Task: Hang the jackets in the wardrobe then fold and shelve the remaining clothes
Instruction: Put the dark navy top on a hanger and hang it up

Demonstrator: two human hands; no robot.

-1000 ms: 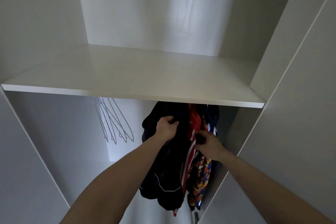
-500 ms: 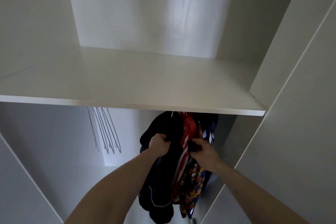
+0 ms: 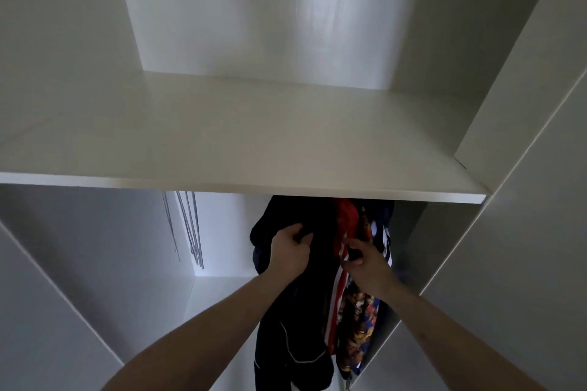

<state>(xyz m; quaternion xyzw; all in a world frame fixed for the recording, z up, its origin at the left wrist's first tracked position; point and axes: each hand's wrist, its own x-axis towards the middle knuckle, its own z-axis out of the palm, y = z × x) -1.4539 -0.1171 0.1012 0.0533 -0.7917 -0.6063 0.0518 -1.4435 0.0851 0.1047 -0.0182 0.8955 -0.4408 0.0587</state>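
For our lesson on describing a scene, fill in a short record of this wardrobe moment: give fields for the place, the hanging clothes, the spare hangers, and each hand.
place: white wardrobe, shelf above the hanging space
hanging clothes: dark jacket, red jacket and patterned garment, bunched at the right under the shelf
spare hangers: wire hangers at the left, apart from the clothes
left hand: fingers curled on the dark jacket
right hand: fingers pinch a dark fold beside the red jacket
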